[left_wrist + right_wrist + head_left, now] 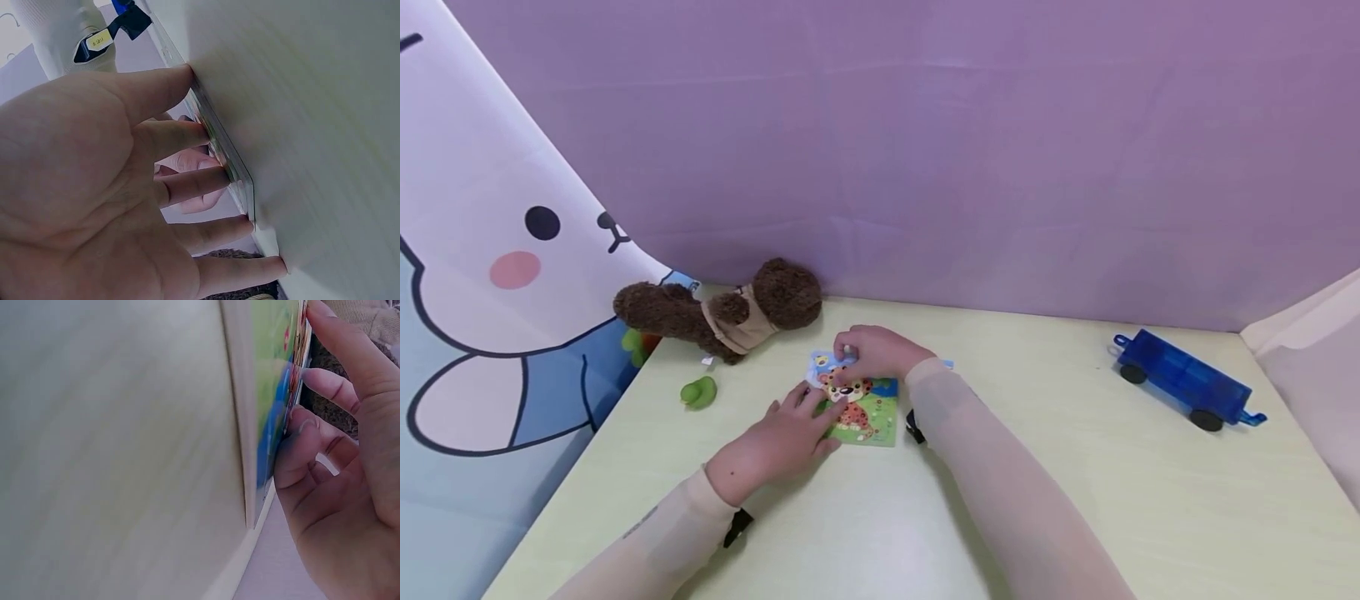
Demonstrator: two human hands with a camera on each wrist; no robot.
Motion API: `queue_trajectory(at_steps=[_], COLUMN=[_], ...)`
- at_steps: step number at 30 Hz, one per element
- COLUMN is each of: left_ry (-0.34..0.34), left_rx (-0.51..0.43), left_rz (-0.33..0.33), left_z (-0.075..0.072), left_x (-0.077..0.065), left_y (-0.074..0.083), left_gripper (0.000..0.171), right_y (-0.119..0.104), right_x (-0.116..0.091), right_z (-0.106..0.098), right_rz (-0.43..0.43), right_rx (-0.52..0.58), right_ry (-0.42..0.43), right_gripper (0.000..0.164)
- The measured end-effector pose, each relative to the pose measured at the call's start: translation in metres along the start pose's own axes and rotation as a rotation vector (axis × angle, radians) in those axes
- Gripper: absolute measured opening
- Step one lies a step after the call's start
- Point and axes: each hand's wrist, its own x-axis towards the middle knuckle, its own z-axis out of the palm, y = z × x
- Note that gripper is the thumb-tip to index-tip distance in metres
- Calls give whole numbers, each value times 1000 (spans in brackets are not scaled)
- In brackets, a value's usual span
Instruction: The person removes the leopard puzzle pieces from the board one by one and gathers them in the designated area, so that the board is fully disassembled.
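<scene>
A square puzzle-like board (880, 423) with a spotted leopard picture lies flat on the table. My left hand (786, 442) is spread at its left side, with fingers straight; in the left wrist view the fingertips touch the board's edge (240, 181) and the table. From the far side my right hand (880, 354) reaches over the leopard's head with bent fingers. In the right wrist view, that hand's fingertips (311, 378) are at the picture surface (275, 381). Whether they pinch a piece there is not clear.
A brown plush toy (786, 296) in a beige top lies at the back left, a small green duck (700, 392) in front of it. At the right stands a blue toy wagon (1187, 379) with black wheels. Purple cloth (970, 183) hangs behind the table (1037, 500).
</scene>
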Motion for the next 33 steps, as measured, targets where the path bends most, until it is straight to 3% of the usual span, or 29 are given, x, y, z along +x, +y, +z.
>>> queue_trajectory(at_steps=[8,33], left_ry=[-5,-6], left_rx=[-7,1], left_rz=[0,-7], left_z=[1,1], left_x=[1,1], left_y=[1,1], left_gripper=[62,62], right_y=[-3,6], right_x=[1,0], right_z=[-3,-6], right_rz=[6,-36], right_rx=[-48,110], right_ry=[-46,-46], right_gripper=[33,27])
